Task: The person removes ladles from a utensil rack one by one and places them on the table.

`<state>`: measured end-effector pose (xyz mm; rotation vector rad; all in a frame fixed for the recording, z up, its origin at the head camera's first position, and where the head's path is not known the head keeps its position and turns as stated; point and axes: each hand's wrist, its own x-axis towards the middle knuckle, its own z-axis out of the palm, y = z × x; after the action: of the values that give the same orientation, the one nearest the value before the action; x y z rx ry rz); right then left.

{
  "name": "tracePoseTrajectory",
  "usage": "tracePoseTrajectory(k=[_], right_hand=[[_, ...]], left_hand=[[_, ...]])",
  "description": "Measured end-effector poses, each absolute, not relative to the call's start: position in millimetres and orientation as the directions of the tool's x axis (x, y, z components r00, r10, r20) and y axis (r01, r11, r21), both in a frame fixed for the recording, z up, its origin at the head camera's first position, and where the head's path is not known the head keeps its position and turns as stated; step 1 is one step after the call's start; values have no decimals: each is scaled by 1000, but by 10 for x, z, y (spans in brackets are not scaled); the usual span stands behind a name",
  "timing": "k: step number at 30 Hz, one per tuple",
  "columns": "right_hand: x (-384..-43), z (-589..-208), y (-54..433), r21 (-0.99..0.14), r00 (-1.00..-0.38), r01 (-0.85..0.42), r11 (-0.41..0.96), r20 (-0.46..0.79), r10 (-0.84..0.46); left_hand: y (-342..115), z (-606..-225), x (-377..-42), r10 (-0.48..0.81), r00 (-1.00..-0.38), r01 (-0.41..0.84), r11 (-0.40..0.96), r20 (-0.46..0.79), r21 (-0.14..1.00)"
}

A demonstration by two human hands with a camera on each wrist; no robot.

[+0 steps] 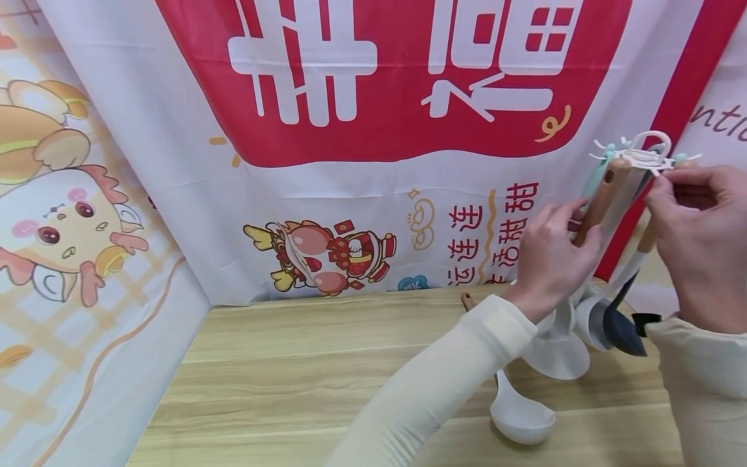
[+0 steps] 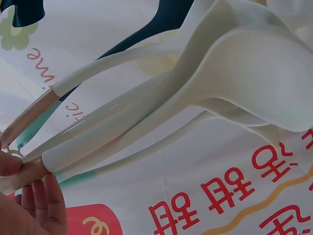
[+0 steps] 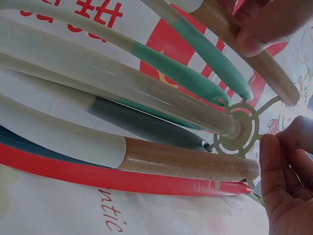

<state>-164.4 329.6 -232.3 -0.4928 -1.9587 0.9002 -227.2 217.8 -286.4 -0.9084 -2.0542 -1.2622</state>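
My left hand (image 1: 551,259) grips the wooden handle (image 3: 266,66) of a white kitchen utensil up at the hooks of a utensil rack (image 3: 240,128). In the left wrist view that handle runs into a long white shaft (image 2: 83,152), and overlapping pale heads (image 2: 259,73) make its own head hard to single out. With thumb and forefinger, my right hand (image 1: 700,227) pinches one of the hooks on the rack's ring. Below it hangs another wooden-handled white utensil (image 3: 190,164). Mint-handled utensils (image 3: 181,73) and a dark grey handle (image 3: 146,125) hang around the rack's pole.
A white ladle (image 1: 522,415) lies on the wood-grain table (image 1: 292,370), its handle partly behind my left forearm. Dark blue utensil heads (image 1: 621,334) hang low at the right. A red and white printed cloth (image 1: 373,175) covers the wall behind.
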Motion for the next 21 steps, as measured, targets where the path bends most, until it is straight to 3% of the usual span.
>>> tracePoseTrajectory(k=[8,13,16,21], right_hand=[[-1624,-2329,3306,-751,-526,-5,660,564,637],[-1633,-2344,3322,-751,-526,-4,661,563,637],[-1633,-2354,3317,-754,-524,-7,657,563,640],[-1623,-2341,3272,-756,-520,-8,654,562,643]], left_hand=[[2130,-2812,-2260,288,-662,750,279,692,600],[2074,-2819,-2262,405,-700,696,203,589,688],[2048,-2854,-2257,480,-688,694,216,544,686],[2009,-2917,-2251,558,-616,761,239,556,603]])
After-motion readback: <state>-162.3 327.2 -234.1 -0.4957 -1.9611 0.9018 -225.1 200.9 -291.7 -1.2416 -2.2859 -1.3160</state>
